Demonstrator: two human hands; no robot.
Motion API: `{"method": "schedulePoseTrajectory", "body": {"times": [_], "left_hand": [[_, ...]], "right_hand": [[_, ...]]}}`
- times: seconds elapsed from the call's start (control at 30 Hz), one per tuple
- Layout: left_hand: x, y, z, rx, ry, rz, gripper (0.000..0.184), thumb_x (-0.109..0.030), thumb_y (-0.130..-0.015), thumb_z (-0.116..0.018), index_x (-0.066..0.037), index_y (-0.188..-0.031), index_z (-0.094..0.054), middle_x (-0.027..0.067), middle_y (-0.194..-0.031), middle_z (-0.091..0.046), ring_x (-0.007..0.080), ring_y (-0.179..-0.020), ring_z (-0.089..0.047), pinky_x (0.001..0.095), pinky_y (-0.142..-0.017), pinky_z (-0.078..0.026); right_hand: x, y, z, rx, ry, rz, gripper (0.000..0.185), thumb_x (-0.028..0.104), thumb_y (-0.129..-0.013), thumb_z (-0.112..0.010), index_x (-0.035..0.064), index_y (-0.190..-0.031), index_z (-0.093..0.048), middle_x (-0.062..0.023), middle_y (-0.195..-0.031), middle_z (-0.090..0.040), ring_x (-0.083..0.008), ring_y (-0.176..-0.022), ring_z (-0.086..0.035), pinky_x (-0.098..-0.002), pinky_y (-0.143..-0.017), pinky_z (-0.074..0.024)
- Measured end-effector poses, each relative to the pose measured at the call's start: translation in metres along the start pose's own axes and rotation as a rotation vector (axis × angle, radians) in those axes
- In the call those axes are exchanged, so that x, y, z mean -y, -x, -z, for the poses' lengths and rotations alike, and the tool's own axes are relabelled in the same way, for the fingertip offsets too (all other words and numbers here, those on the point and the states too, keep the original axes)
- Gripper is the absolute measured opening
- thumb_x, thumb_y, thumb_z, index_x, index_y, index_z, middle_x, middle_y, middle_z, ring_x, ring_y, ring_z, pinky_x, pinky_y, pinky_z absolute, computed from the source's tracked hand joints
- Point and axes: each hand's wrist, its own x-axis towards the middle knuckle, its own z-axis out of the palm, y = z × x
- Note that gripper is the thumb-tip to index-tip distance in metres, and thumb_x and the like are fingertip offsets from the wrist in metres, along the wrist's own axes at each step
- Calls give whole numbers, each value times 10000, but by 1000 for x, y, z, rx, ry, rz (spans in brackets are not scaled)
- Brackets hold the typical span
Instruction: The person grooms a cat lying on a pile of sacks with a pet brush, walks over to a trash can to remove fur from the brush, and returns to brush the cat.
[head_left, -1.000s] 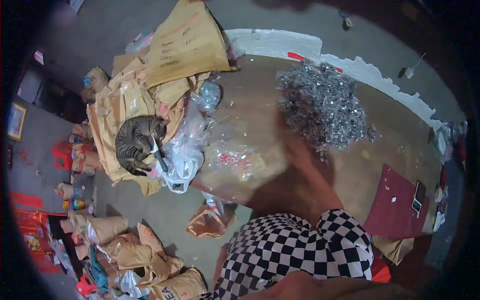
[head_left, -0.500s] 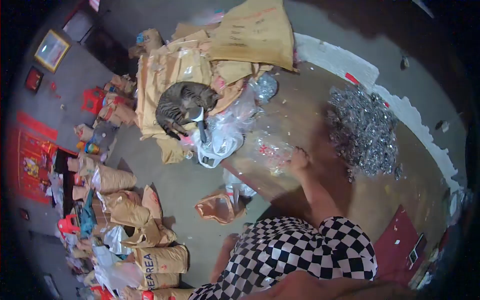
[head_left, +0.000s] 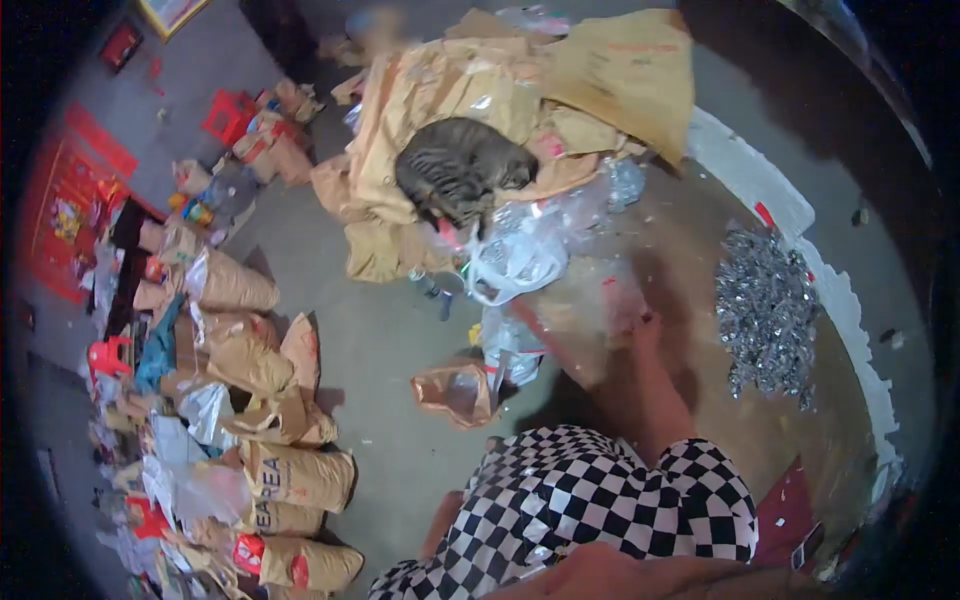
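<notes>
My right hand (head_left: pixel 648 324) is closed at the edge of a thin clear plastic bag (head_left: pixel 622 300) with red print, low over the brown surface (head_left: pixel 690 230). The fingers are small and blurred. A pile of shiny silvery pieces (head_left: pixel 765 315) lies to the right of this hand, apart from it. To its left is a white translucent plastic bag (head_left: pixel 518 262). Some skin shows at the left edge of the black-and-white checked clothing (head_left: pixel 610 495), but I cannot make out my left hand there.
A striped cat (head_left: pixel 462 165) lies on brown paper sacks (head_left: pixel 440 85). An open brown bag (head_left: pixel 455 392) stands on the grey floor (head_left: pixel 385 360). A small dark object (head_left: pixel 445 304) shows near the surface's edge. Filled sacks (head_left: pixel 305 475) crowd the left. A maroon sheet (head_left: pixel 785 510) lies lower right.
The view has shifted, moving the scene rightward at the top. My right hand has left the silvery pile for the clear bag, now bunched. The dark object beside the cat now shows lower, past the edge.
</notes>
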Motion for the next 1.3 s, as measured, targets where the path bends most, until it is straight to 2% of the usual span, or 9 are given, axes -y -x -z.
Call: {"method": "schedulePoseTrajectory", "body": {"times": [0.1, 0.23, 0.33, 0.7, 0.87, 0.93, 1.1, 1.2, 1.3], "left_hand": [[6, -20, 14, -28, -179, -144, 265, -248, -834, -488, -52, -957, -616, 149, -1040, -614, 327, -955, -576, 391, -849, -455], [28, -48, 40, -332, -501, -525, 290, -250, -872, -443, -75, -1067, -569, 155, -1132, -573, 309, -1022, -553, 412, -893, -433], [17, -33, 67, -266, 192, 76, 334, -275, -845, -498, -97, -1114, -585, 151, -1132, -579, 304, -1043, -552, 384, -901, -431], [60, 3, 53, -71, 209, 259, 312, -274, -787, -572, -107, -1043, -635, 150, -1049, -617, 313, -996, -573, 381, -877, -452], [70, 5, 40, -116, 364, 336, 311, -291, -787, -570, -102, -1025, -639, 146, -1054, -611, 317, -985, -572, 380, -880, -450], [90, -10, 24, -202, 424, 155, 311, -297, -783, -574, -105, -1018, -641, 150, -1052, -609, 320, -986, -570, 381, -880, -450], [58, -22, 52, -376, 499, 233, 312, -256, -805, -557, -58, -1038, -621, 173, -1029, -618, 332, -969, -581, 378, -844, -460], [15, -25, 98, -517, 664, 254, 328, -272, -803, -566, -63, -1050, -618, 170, -1011, -624, 334, -935, -596, 385, -831, -466], [2, -60, 111, -444, 570, 304, 286, -246, -814, -567, -59, -1026, -613, 151, -1001, -625, 326, -911, -600, 393, -786, -480]], "right_hand": [[4, 18, -11, 78, 661, 133, 363, 235, -863, -503, -44, -1095, -513, -174, -1053, -594, -245, -947, -576, -401, -847, -454], [36, 70, -57, 226, 449, 221, 380, 249, -874, -477, -36, -1124, -499, -178, -1083, -581, -246, -988, -558, -396, -873, -437], [74, 112, -98, 399, 116, 140, 393, 259, -882, -457, -30, -1145, -489, -181, -1105, -571, -247, -1018, -544, -392, -892, -425], [168, 159, -197, 949, -600, -140, 441, 286, -927, -364, 42, -1289, -431, -196, -1227, -510, -230, -1181, -452, -345, -1002, -335], [106, 78, -197, 647, 1266, 391, 436, 294, -780, -539, -9, -1094, -534, -159, -1192, -523, -289, -1079, -527, -428, -943, -407], [120, 75, -205, 576, 1412, 450, 386, 261, -811, -511, 10, -1103, -535, -146, -1182, -530, -282, -1062, -530, -412, -916, -417], [218, 144, -215, 778, 571, 85, 283, 178, -889, -441, 58, -1127, -535, -112, -1157, -547, -266, -1018, -539, -371, -848, -443], [113, 160, -234, 463, 469, 72, 291, 212, -856, -559, 33, -1085, -545, -131, -1050, -545, -223, -955, -534, -340, -825, -433], [54, 190, -296, 1019, 524, 148, 272, 225, -880, -534, 46, -1083, -546, -86, -985, -566, -201, -886, -553, -333, -757, -452]]}}
